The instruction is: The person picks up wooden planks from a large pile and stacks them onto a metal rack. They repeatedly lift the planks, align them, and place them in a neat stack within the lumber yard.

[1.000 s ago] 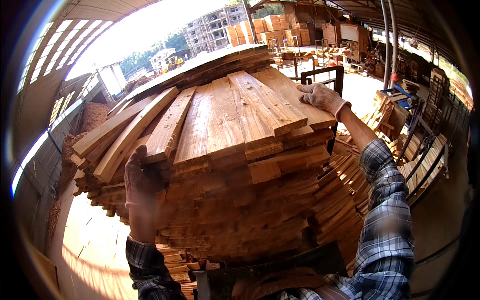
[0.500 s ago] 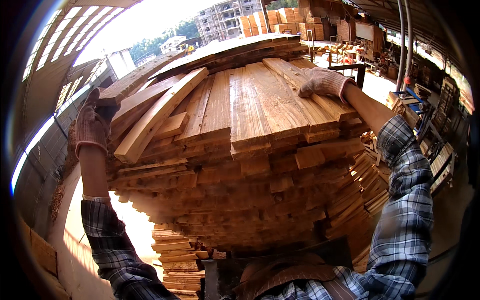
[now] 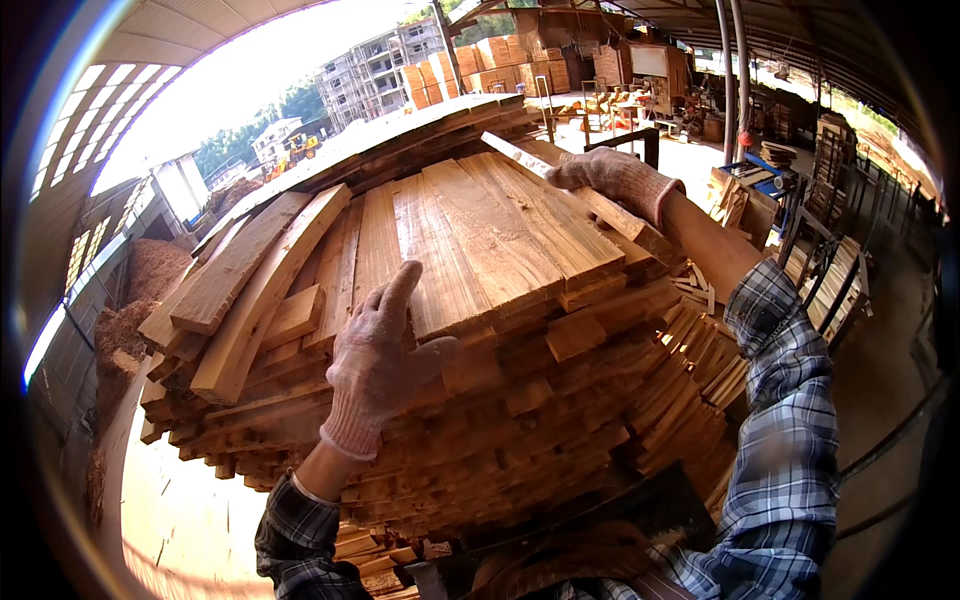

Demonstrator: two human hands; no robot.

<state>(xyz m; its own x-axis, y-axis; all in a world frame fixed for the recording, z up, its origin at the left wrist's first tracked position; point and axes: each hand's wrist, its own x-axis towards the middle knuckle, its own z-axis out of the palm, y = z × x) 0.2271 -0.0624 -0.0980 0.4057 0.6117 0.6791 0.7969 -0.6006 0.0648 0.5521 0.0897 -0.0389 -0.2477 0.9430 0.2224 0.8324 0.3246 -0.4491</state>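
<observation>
A tall stack of sawn wooden boards [image 3: 480, 235] rises in front of me, its top boards fanned out with their ends toward me. My left hand [image 3: 377, 360], in a knit work glove, is held before the near ends of the middle boards, thumb and fingers apart, with nothing in it. At the right side of the top layer my right hand [image 3: 615, 180], gloved too, is closed over a narrow board [image 3: 625, 215] tilted on its edge. Its fingertips are partly hidden. Two thick boards [image 3: 270, 290] lie slanted at the top left.
Sawdust heaps [image 3: 150, 270] lie along the left wall. Metal posts [image 3: 735, 80] and a blue-framed machine [image 3: 775, 185] stand to the right. Timber bundles [image 3: 490, 65] are stacked at the back. Loose boards [image 3: 375, 560] sit low in front of me.
My left hand has let go of the board at the far left and moved right to the stack's middle. That board now lies on the stack. The right hand's board has tilted up on edge.
</observation>
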